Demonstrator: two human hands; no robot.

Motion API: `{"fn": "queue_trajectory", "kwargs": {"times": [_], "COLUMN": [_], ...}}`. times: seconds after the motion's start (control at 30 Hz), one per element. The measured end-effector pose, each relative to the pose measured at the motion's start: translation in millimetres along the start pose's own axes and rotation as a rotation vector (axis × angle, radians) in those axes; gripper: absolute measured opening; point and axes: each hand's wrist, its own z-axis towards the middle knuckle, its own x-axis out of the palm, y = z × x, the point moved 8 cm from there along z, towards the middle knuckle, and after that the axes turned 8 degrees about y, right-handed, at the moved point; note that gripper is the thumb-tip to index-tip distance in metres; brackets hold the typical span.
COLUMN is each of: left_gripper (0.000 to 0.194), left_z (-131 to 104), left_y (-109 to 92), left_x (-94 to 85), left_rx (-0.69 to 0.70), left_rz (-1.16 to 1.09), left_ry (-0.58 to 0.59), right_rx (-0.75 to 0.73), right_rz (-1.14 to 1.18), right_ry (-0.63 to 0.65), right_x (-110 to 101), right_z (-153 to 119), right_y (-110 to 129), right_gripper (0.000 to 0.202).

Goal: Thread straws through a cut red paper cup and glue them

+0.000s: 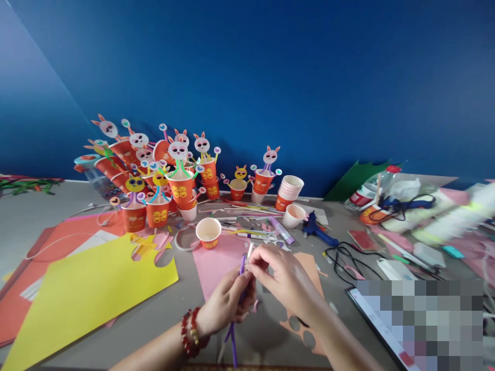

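My left hand (pixel 226 299), with a red bead bracelet (pixel 189 332) at its wrist, is closed around purple pipe cleaners (pixel 233 342). Their crossed ends hang below the fist, and one tip rises above the thumb. The fingers of my right hand (pixel 284 273) pinch together against the left fingertips, at a short white stem (pixel 250 250) that points upward. Whether that stem is a pipe cleaner or a straw I cannot tell. Just beyond the hands stands an open red and gold paper cup (pixel 209 234), by a pink paper sheet (pixel 204 263).
Red cups with rabbit-faced figures (pixel 180 185) crowd the back left. Yellow card (pixel 93 293) lies at left. Right of a cup stack (pixel 290 190) are a blue glue gun (pixel 319 229), its black cable and a bottle (pixel 375 188). A tablet-like device (pixel 381 327) lies at front right.
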Motion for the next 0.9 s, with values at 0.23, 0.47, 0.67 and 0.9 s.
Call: {"fn": "queue_trajectory", "kwargs": {"times": [0.23,0.47,0.67,0.9], "left_gripper": [0.054,0.052,0.053,0.053], "left_z": [-0.3,-1.4,-1.5,-2.6], "left_y": [-3.7,-7.8,-7.3,-9.1], "left_x": [1.0,3.9,2.8,3.1], "left_rx": [0.021,0.068,0.050,0.045], "left_rz": [0.026,0.068,0.081,0.127], "left_ry": [-0.033,-0.025,-0.029,-0.016], "right_rx": [0.015,0.032,0.042,0.023], "right_rz": [-0.057,-0.146,-0.182,-0.195], "right_ry": [-0.062,-0.102,-0.120,-0.127], "right_x": [1.2,2.6,2.1,0.5], "right_z": [-3.7,-6.2,-5.6,-5.3], "right_y": [2.3,2.8,3.3,5.4], "right_gripper": [0.016,0.015,0.016,0.017]}}
